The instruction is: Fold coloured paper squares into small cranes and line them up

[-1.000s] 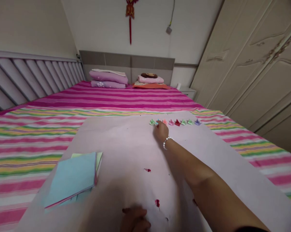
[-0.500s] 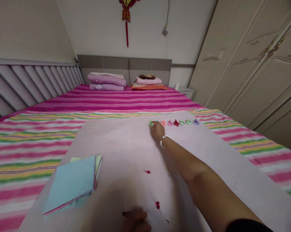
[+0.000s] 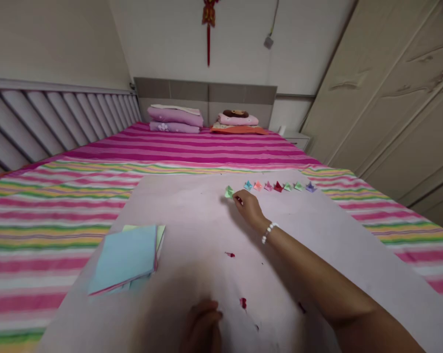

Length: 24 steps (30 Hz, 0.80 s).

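Note:
My right hand [image 3: 248,208], with a white bead bracelet at the wrist, reaches out over a pale pink sheet [image 3: 192,206] spread on the bed. Its fingers are pinched together at a small green folded paper piece [image 3: 229,192]. That piece lies just left of a row of several small folded paper pieces [image 3: 278,186] in blue, pink, red, green and purple. My left hand [image 3: 202,328] rests at the sheet's near edge with curled fingers; nothing shows in it. A stack of coloured paper squares [image 3: 127,257], light blue on top, lies to its left.
Small red paper scraps [image 3: 229,254] dot the sheet. The bed has a striped pink, green and yellow cover [image 3: 59,206], with folded pillows [image 3: 175,117] at the headboard. A cream wardrobe [image 3: 401,98] stands on the right and a slatted panel on the left.
My right hand has drawn back toward me from the row's left end. The green piece now sits slightly apart from the row, nearer me. The view shifted a little.

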Tool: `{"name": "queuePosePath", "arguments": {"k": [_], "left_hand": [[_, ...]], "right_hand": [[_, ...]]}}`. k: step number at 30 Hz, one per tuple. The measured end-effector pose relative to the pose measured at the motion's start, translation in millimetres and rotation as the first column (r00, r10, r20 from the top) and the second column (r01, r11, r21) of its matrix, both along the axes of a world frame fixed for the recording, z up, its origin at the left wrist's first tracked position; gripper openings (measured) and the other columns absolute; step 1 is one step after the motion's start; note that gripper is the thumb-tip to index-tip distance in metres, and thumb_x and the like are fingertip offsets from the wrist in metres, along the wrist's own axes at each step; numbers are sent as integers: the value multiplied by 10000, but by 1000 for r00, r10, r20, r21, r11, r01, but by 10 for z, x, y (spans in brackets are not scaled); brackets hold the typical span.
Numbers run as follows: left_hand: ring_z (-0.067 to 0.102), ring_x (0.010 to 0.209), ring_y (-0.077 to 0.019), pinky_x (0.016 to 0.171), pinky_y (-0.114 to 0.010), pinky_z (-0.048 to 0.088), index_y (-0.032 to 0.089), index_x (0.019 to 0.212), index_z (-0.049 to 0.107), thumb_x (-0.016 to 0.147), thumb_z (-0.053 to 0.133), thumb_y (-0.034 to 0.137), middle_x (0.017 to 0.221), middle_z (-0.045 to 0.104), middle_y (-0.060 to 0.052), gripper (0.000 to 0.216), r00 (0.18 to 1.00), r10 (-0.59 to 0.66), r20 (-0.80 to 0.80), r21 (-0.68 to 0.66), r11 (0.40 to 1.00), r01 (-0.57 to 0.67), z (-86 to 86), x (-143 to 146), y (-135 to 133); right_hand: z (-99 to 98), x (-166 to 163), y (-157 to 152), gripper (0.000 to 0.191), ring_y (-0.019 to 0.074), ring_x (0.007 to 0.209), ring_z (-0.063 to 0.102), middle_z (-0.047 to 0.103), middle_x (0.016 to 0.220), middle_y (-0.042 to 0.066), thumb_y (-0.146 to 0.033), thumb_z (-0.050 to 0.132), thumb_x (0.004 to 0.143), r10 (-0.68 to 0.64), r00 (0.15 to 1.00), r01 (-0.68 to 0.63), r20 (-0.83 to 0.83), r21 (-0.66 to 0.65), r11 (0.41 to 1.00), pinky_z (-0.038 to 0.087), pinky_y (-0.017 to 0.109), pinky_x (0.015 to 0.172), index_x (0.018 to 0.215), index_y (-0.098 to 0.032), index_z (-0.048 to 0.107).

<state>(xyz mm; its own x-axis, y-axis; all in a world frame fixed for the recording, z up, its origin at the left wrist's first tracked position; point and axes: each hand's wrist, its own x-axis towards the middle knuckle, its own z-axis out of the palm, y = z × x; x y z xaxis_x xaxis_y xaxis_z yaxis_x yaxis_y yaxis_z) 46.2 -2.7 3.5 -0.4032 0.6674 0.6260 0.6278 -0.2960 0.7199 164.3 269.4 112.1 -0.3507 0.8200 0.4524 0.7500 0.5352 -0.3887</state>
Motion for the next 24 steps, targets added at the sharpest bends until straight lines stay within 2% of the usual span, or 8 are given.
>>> {"name": "queuePosePath", "arguments": {"k": [3,5,7,8,10,16,24], "left_hand": [[649,916,-189,767,-309,568,190,940,660,880,513,212,984,645,-95,160,1000,22,-20,-70,997,-23,338,-216,150],[612,1018,-215,867,-379,545,201,1076,642,880,529,240,1083,613,-103,230,997,8,-71,-112,994,-15,558,-367,277],[553,1139,-229,965,-430,490,230,1170,612,888,534,244,1199,558,-102,293,994,-28,-103,-149,989,12,701,-485,392],[525,1184,-234,993,-436,469,236,1156,625,888,538,241,1240,536,-98,281,990,-66,-121,-166,985,45,735,-526,436],[502,1216,-234,999,-427,465,235,1078,669,895,530,229,1285,512,-91,230,977,-153,-150,-221,968,117,736,-577,490],[584,1094,-203,942,-379,508,220,1049,675,896,511,216,1229,565,-76,224,947,-235,-217,-418,899,127,596,-629,520],[613,1002,-184,885,-333,512,195,899,649,860,522,153,1039,641,-52,139,918,-269,-292,-452,884,115,563,-616,689]], "right_hand": [[-17,36,-568,159,180,832,592,656,895,64,-116,490,891,184,982,-184,29,3,983,441,270,766,902,-177,637],[-52,48,-914,184,203,830,579,655,883,85,-85,477,886,336,936,-342,103,41,939,448,296,753,920,-173,635],[-95,44,-1185,210,213,802,564,649,865,101,-76,448,900,426,885,-446,190,78,892,454,313,724,932,-166,634],[-118,37,-1286,220,214,784,557,646,852,103,-78,433,909,444,867,-472,225,86,878,453,319,710,929,-163,635],[-165,17,-1425,227,215,752,546,638,821,102,-78,425,918,461,843,-500,277,84,862,448,324,686,899,-155,638],[-232,-25,-1512,207,210,755,554,637,825,90,-69,447,918,503,811,-528,298,4,849,445,321,677,952,-159,630],[-211,-52,-1490,125,198,743,563,625,806,71,-120,506,909,509,809,-503,294,-102,858,441,308,683,876,-157,621]]}}
